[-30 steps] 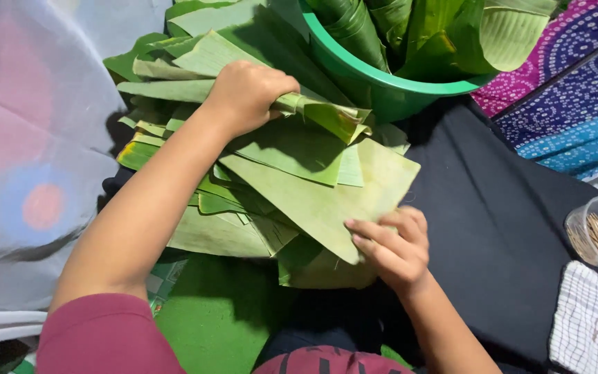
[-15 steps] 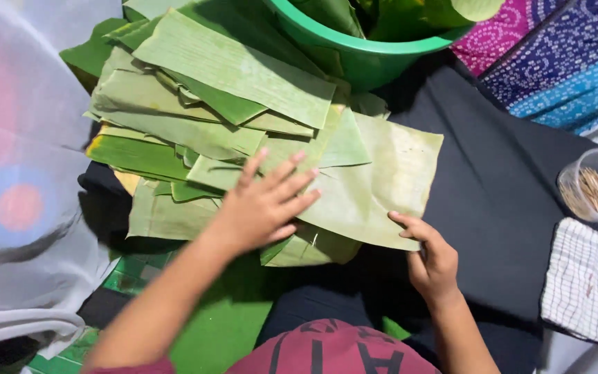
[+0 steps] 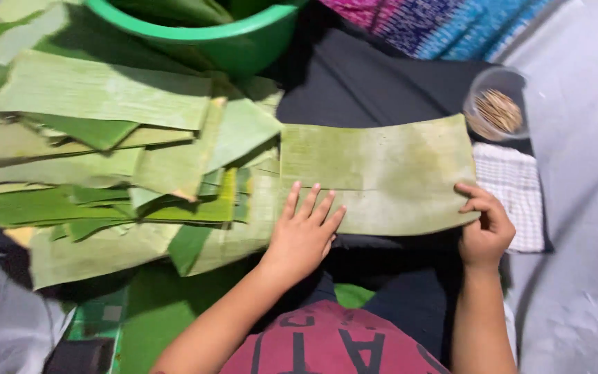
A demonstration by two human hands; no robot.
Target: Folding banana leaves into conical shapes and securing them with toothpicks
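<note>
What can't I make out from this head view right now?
- Green bucket: cut off by the top edge; its contents barely show.
- Lower leaves of the leaf pile: covered by those on top.
- Clear cup of thin sticks: too small and blurred to identify.
- Right hand: fingertips curl over the leaf strip; the thumb underneath is hidden.
- Left hand: covers the strip's near edge.

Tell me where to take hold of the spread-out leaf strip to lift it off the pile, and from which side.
Grip the leaf strip at its right short end, coming from the right. That end lies clear of the leaf pile and juts over the checked cloth, so fingers can probably slip under it. The right hand already pinches the lower corner there; the left hand lies flat on the near edge.
</note>
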